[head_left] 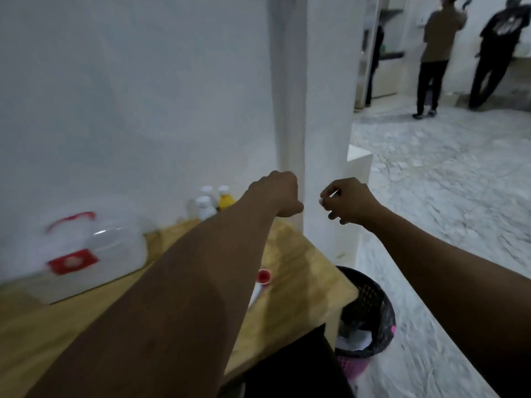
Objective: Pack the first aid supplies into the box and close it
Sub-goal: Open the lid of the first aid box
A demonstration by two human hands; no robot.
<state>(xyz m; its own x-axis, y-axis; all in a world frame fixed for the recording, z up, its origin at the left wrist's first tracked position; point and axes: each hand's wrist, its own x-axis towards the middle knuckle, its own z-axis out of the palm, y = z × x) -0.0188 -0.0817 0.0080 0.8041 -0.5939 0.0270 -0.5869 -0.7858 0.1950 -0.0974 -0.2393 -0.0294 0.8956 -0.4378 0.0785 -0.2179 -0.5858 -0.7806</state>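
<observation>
The box (77, 254) is translucent white plastic with a red handle and red label, lid down, blurred, on the wooden counter (301, 271) at left. The left hand (277, 196) is clenched, holding nothing visible; the right hand (352, 202) pinches a small white scrap (333, 194). Both are raised well right of the box.

Both arms stretch out over the wooden table (301, 271); the left forearm (178, 282) lies across its middle and blocks any pass there. The first aid box (86, 254) fills the far left edge. A cluster of bottles (211, 201) crowds the far edge against the wall. A white pillar (324, 139) stands at the table's far right corner, just beyond both hands. A dark bin (370, 305) sits below the right edge. The near left tabletop lies open.
</observation>
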